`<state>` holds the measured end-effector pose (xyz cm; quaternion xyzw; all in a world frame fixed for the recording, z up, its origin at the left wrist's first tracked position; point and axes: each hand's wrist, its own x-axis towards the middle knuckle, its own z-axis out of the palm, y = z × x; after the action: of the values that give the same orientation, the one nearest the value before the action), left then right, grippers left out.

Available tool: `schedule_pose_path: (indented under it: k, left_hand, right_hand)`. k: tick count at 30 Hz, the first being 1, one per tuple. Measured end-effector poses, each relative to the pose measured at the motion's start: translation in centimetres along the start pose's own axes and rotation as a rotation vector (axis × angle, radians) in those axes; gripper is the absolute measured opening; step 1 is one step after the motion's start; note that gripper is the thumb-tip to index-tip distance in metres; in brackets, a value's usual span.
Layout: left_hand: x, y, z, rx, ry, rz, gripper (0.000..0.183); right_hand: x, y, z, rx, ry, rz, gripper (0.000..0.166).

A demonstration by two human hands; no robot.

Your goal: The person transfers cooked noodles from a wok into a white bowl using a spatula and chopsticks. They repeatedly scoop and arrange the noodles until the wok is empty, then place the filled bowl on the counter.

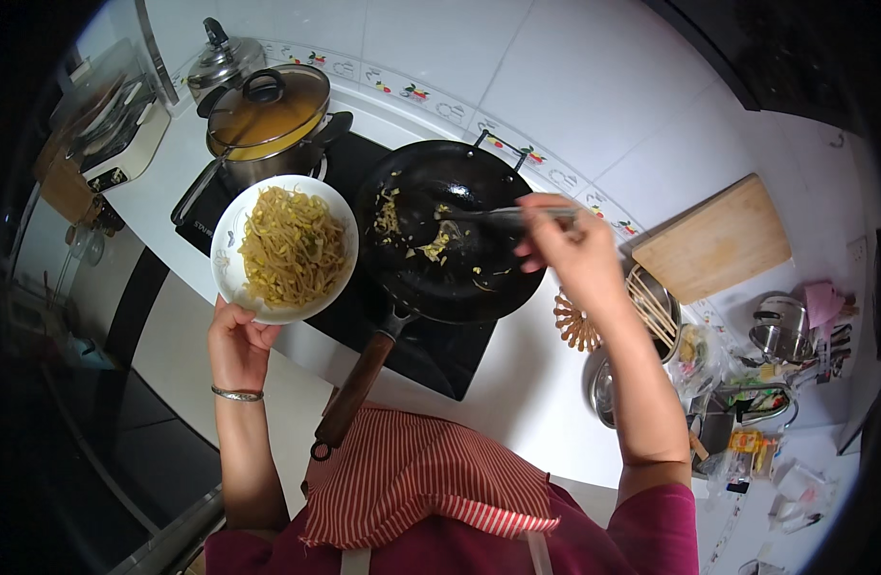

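My left hand (245, 338) grips the lower rim of a white plate (227, 269) heaped with cooked bean sprouts (293, 248). The plate is held up to the left of a black wok (458, 287) on the cooktop. My right hand (562, 233) is closed around the handle of a metal utensil (498, 214), which reaches into the wok; its head is hard to make out. Scattered sprout bits (434, 248) lie on the wok's bottom and left side. The wok's wooden handle (355, 392) points toward me.
A lidded pot (268, 136) stands behind the plate, with a kettle (225, 61) beyond it. Right of the wok are a wooden trivet (578, 323), a pot holding chopsticks (654, 309) and a cutting board (717, 241) against the wall. A sink (713, 431) lies farther right.
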<state>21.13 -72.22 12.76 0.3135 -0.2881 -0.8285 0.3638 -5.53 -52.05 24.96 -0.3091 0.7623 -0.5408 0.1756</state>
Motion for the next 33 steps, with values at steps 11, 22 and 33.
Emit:
schedule_pose_path:
  k: [11,22,33]
  left_hand:
    - [0.5,-0.7,-2.0,-0.020,0.023,-0.015,0.061]
    - [1.1,-1.1,-2.5,-0.005,0.027,-0.042,0.052]
    - [1.5,-1.4,-2.5,-0.025,0.005,-0.073,0.052]
  right_hand:
    - [2.7,2.1,-12.0,-0.259,0.325,0.303,0.026]
    - [-2.3,11.7,-10.4,0.331,0.338,0.476,0.033]
    - [-2.9,12.4,-11.4,0.360,0.288,0.472,0.038]
